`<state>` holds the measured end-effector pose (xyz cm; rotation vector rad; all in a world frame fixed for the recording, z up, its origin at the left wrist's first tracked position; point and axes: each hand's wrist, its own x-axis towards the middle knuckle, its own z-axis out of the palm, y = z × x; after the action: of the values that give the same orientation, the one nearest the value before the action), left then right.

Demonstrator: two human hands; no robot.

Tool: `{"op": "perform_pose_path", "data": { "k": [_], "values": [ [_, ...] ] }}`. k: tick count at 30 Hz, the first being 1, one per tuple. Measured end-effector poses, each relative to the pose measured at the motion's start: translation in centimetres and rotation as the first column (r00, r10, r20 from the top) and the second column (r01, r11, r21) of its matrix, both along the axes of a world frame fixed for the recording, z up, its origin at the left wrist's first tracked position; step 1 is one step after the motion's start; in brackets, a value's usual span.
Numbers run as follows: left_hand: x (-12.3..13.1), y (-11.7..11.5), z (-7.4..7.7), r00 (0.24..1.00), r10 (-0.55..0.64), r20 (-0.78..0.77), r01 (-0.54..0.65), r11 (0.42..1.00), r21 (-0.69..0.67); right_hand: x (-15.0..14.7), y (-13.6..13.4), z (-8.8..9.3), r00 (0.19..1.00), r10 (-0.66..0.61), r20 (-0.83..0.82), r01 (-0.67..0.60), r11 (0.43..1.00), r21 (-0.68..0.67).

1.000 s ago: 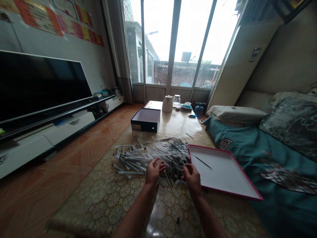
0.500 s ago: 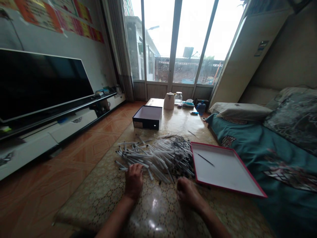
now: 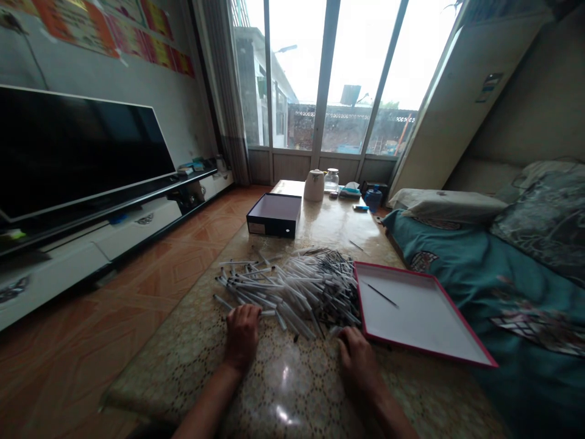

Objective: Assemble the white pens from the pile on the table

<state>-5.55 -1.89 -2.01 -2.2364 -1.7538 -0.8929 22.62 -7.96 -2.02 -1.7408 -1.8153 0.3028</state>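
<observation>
A loose heap of white pen barrels, many with black ends, lies across the table, with thin dark refills mixed in at its right side. My left hand is closed at the heap's near left edge, around a white pen barrel whose end sticks out to the right. At the near right edge, by the corner of the red-rimmed lid, my right hand has its fingers curled together. A small pale piece shows at its fingertips; what it grips is not clear. One dark refill lies inside the white-lined lid.
Beyond the heap stands a dark open box. Farther back on the table are a cream kettle, a glass jar and a tissue pack. A teal-covered couch runs along the right.
My right hand has shifted right, closer to the lid, and its fingers have turned toward the heap's edge. My left hand stays on the barrel, almost in place. The view has tilted slightly.
</observation>
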Motion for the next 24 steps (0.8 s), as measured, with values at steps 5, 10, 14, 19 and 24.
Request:
{"op": "perform_pose_path", "data": {
  "k": [5, 10, 14, 19, 24],
  "values": [
    [1.9, -0.8, 0.6, 0.952, -0.306, 0.016, 0.302, 0.947, 0.109, -1.7, 1.0, 2.1, 0.987, 0.047, -0.151, -0.027, 0.991, 0.134],
    [4.8, -2.5, 0.9, 0.853, -0.52, -0.046, 0.521, 0.853, 0.01, -4.5, 0.9, 2.8, 0.94, 0.34, 0.018, -0.339, 0.941, -0.021],
    [5.7, -3.6, 0.7, 0.829, -0.557, -0.045, 0.556, 0.83, -0.036, -4.8, 1.0, 1.7, 0.87, 0.398, 0.291, -0.381, 0.917, -0.115],
    [6.0, -3.9, 0.3, 0.811, -0.582, -0.061, 0.58, 0.813, -0.043, -4.4, 1.0, 0.7, 0.8, 0.453, 0.394, -0.432, 0.89, -0.147],
    [6.2, -3.7, -0.3, 0.838, -0.528, -0.135, 0.518, 0.849, -0.103, -4.2, 1.0, 1.2, 0.79, 0.511, 0.338, -0.466, 0.859, -0.21]
  ]
}}
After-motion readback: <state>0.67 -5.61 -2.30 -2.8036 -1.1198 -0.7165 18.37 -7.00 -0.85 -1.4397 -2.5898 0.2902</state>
